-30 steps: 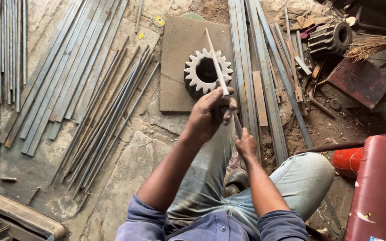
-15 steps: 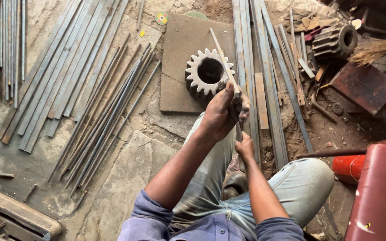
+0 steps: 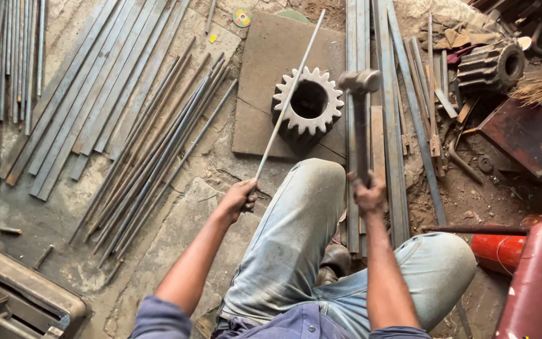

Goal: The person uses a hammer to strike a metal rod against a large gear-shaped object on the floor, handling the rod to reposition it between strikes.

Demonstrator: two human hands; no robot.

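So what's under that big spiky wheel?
The gear sits on a flat brown plate lying on the dirt floor. A thin rod crosses over it. Whatever lies beneath the plate is covered.

No packages, signs or screens in view. Only label-like item: a small round disc with a green, yellow and red paper face, lying flat on the floor at the upper middle of the frame, just beside the top left corner of the flat metal plate.
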